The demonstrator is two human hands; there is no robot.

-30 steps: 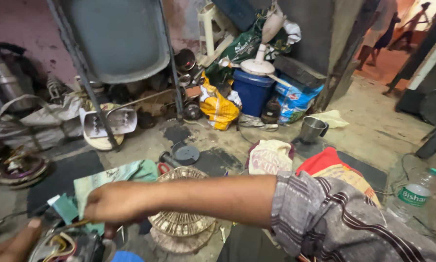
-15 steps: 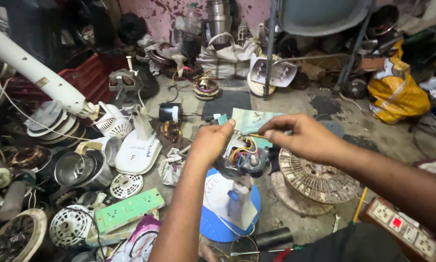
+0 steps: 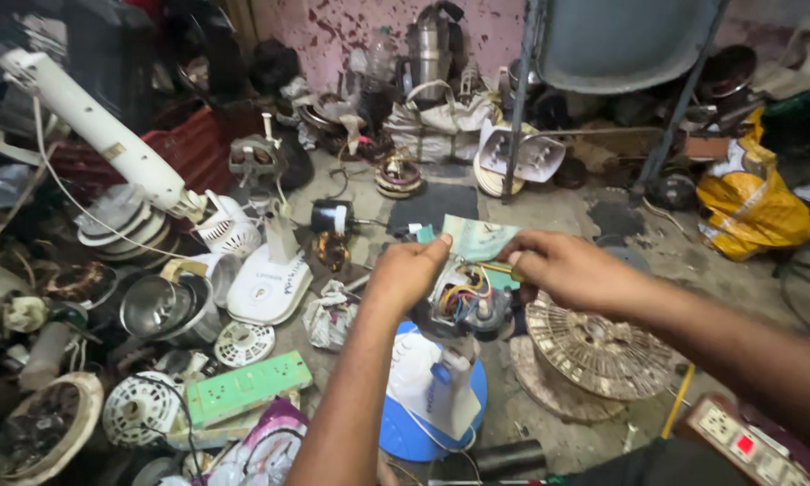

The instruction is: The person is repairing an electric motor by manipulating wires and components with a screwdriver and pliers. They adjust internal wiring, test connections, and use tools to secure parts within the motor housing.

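Both grips closed: left hand (image 3: 407,270) and right hand (image 3: 562,268) pinch the fan motor's (image 3: 463,304) wiring.

Lighting is soft, even daylight; the floor (image 3: 549,211) centre is brightest, the left corners dim. Shadows are weak. Focus is sharp centrally, with wide-angle stretching at the edges.
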